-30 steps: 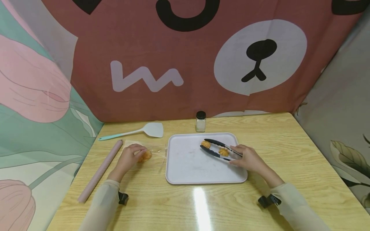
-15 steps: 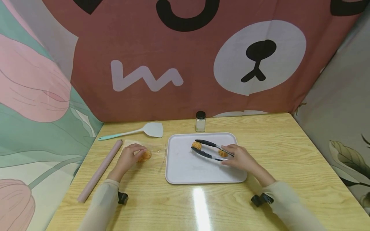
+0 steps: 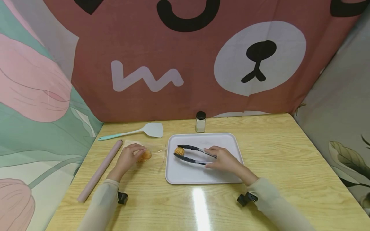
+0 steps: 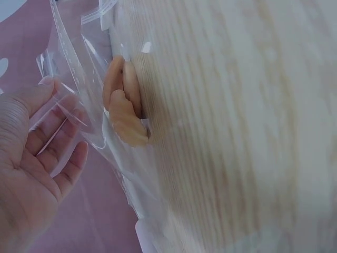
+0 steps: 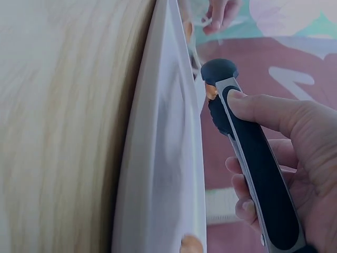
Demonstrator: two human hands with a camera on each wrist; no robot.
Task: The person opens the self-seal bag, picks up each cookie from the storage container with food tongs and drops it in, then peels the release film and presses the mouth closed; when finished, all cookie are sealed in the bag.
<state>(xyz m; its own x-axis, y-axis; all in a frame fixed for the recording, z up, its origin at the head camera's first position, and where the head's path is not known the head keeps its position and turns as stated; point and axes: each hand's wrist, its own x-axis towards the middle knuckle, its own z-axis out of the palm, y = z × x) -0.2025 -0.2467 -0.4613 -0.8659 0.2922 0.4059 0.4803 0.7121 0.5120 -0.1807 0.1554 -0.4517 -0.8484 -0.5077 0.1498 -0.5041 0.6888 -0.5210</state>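
Note:
My left hand (image 3: 131,157) pinches the edge of a clear plastic bag (image 3: 158,154) on the left of the table. Inside the bag lie several golden-brown cookies (image 4: 126,124). With its thumb along one arm and its fingers round the other, my right hand (image 3: 222,159) grips black-and-silver tongs (image 3: 185,158). A swirled cookie (image 3: 179,151) is held between the tongs' tips, over the left part of a white tray (image 3: 185,175). Another cookie (image 5: 191,244) on the tray shows at the bottom of the right wrist view; in the head view the right hand hides it.
Behind the bag lies a white spatula (image 3: 153,130) with a mint handle. A long mauve cylinder (image 3: 101,170) lies left of the left hand. Behind the tray a small jar (image 3: 200,124) with a black lid stands on the wooden table (image 3: 162,205).
The right hand has carried the tongs and the swirled cookie leftward across the tray, towards the bag. My left hand stays in place on the bag.

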